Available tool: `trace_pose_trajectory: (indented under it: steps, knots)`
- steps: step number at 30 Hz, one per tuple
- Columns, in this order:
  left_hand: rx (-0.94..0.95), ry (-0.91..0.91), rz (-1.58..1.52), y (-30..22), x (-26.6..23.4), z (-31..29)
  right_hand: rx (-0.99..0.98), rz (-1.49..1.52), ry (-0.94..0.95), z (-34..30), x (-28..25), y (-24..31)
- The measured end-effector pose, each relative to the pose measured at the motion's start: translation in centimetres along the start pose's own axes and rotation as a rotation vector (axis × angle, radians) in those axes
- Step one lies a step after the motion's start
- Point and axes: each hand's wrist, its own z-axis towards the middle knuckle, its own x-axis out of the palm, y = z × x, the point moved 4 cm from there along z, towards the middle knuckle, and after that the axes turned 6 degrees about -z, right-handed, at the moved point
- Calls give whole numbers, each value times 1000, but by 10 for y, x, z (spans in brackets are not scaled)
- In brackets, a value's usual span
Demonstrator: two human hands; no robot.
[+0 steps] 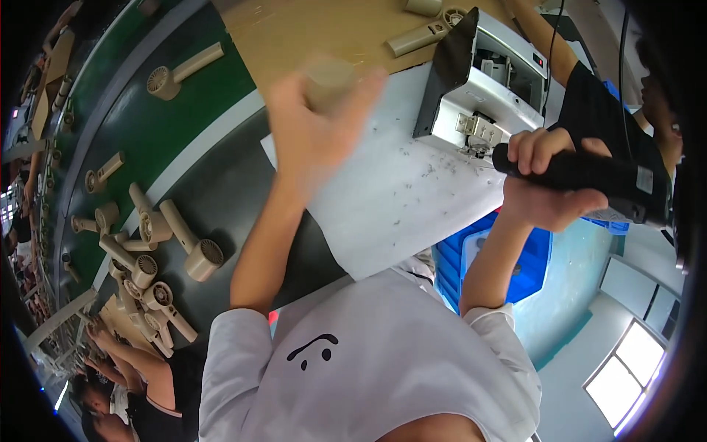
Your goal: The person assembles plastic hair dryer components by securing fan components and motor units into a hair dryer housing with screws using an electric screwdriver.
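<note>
My right hand (549, 173) is wrapped around a black electric screwdriver (589, 177), held nearly level. Its tip reaches to the front of a white and black screw feeder (482, 96), by the small metal pick-up block (479, 127). Over the edge of the cardboard, my left hand (313, 121) is smeared by motion. Between its thumb and fingers is a blurred, rounded beige fan part (329, 82); the rest of that part cannot be made out. Below both hands lies a white sheet (390, 199) strewn with small dark screws (434, 173).
Several beige handheld fans (202, 258) lie piled on the dark bench at left, with another fan (166, 82) on the green belt. Cardboard (294, 33) holds more fans (420, 38) at the back. A blue crate (530, 265) stands below right. Co-workers sit at right and lower left.
</note>
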Motion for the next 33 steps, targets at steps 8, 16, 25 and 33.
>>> trace_pose_trajectory:
  steps: [8,16,25,33]
  knots:
    - [134,282,255,25,22,-61,144,-217,-91,-8,-10,-31]
    - [359,251,207,25,28,-79,358,-113,-252,-2,-9,-29]
    - [304,359,339,25,32,-83,58,334,54,-26,60,57]
    - [292,443,289,29,35,-89,38,271,103,-26,74,53]
